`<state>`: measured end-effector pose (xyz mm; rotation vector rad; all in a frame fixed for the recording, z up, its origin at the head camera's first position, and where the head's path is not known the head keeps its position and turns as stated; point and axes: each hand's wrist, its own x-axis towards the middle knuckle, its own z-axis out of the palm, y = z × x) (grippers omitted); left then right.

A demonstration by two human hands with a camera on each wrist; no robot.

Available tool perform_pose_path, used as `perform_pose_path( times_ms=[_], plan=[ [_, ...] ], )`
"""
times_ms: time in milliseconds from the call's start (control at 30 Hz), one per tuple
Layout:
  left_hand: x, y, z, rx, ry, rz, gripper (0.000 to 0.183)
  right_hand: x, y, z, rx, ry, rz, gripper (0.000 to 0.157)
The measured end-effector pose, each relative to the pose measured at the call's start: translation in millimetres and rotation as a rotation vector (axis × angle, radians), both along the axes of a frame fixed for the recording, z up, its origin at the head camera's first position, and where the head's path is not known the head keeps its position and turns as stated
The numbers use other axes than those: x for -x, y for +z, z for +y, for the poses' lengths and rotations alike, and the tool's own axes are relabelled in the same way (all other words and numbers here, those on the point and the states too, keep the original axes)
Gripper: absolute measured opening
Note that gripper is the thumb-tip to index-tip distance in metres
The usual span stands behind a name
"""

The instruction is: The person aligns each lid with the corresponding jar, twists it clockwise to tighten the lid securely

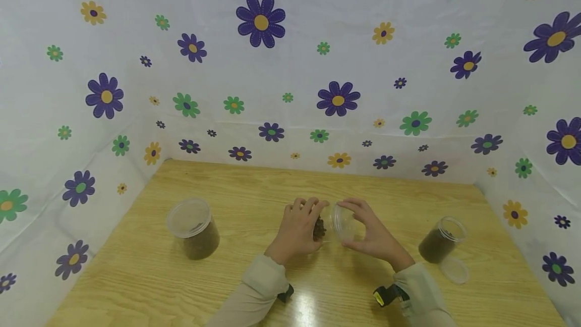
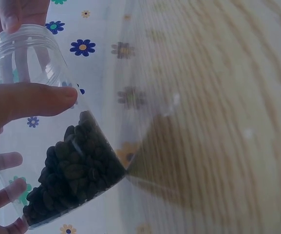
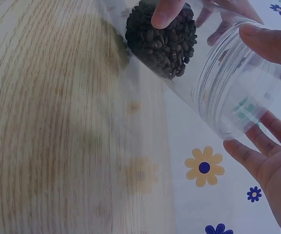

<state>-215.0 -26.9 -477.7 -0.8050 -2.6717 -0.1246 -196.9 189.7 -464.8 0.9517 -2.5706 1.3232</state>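
Near the middle of the table, my left hand (image 1: 299,228) holds a clear plastic jar (image 1: 328,231) that lies tilted. Dark brown coffee beans (image 2: 74,165) are heaped toward its bottom, seen through the wall in the left wrist view. Its threaded neck (image 3: 218,80) points toward my right hand (image 1: 369,231). The thumb and fingers of that hand grip a clear round lid (image 1: 346,223) at the jar's mouth. Whether the lid touches the neck or stands just off it, I cannot tell.
A larger jar (image 1: 199,238) with dark contents and a translucent lid (image 1: 188,218) stands at the left. On the right stands a smaller jar (image 1: 436,243) with dark contents, and a translucent disc (image 1: 454,270) lies beside it. Flower-printed cloth (image 1: 290,64) surrounds the wooden table (image 1: 254,185).
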Motion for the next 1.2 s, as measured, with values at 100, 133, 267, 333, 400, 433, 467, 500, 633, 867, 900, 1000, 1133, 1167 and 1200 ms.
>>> perform_pose_path(
  times_ms=[100, 133, 267, 333, 400, 433, 467, 500, 633, 867, 900, 1000, 1133, 1167, 1200],
  plan=[
    [0.1, -0.3, -0.4, -0.002, 0.0, 0.006, 0.094, -0.3, 0.4, -0.9, -0.003, -0.001, -0.005, 0.08],
    [0.3, -0.5, -0.5, -0.003, -0.001, 0.009, 0.094, -0.3, 0.3, -1.1, -0.003, -0.001, -0.007, 0.08],
    [0.8, -1.6, -0.7, -0.006, 0.0, 0.02, 0.094, -0.4, -0.1, -1.5, -0.006, -0.005, -0.017, 0.078],
    [1.0, -2.1, -0.5, -0.007, 0.0, 0.025, 0.094, -0.8, 0.4, -1.7, -0.007, -0.008, -0.021, 0.078],
    [1.0, -2.5, -0.5, -0.01, -0.001, 0.027, 0.095, -1.3, 1.2, -1.8, -0.01, -0.008, -0.025, 0.078],
    [1.1, -2.7, -0.4, -0.011, -0.001, 0.027, 0.095, -1.5, 1.8, -1.9, -0.011, -0.009, -0.028, 0.078],
    [1.0, -2.7, -0.3, -0.018, -0.005, 0.025, 0.095, -1.8, 2.4, -2.0, -0.01, -0.009, -0.032, 0.078],
    [1.0, -2.7, -0.3, -0.025, -0.008, 0.021, 0.095, -2.1, 2.8, -2.0, -0.009, -0.01, -0.039, 0.078],
    [0.3, -2.1, -0.3, -0.049, -0.02, 0.004, 0.096, -2.4, 3.0, -2.0, 0.005, -0.016, -0.054, 0.078],
    [-0.6, -0.4, -0.3, -0.058, -0.025, -0.005, 0.094, -2.1, 2.2, -1.6, 0.011, -0.029, -0.069, 0.078],
    [-0.8, -0.2, -0.3, -0.056, -0.025, -0.006, 0.094, -2.1, 2.2, -1.9, 0.006, -0.032, -0.071, 0.078],
    [-1.2, 0.6, -0.5, -0.054, -0.027, -0.01, 0.094, -1.7, 1.2, -2.2, -0.005, -0.04, -0.068, 0.077],
    [-1.4, 0.9, -0.5, -0.042, -0.022, -0.016, 0.095, -0.6, -1.8, -2.2, -0.011, -0.05, -0.052, 0.077],
    [-1.4, 0.9, -0.4, -0.04, -0.022, -0.017, 0.095, -0.5, -2.3, -2.0, -0.012, -0.052, -0.05, 0.078],
    [-1.4, 1.0, -0.4, -0.041, -0.021, -0.017, 0.095, -0.5, -2.5, -1.9, -0.012, -0.054, -0.05, 0.078]
  ],
)
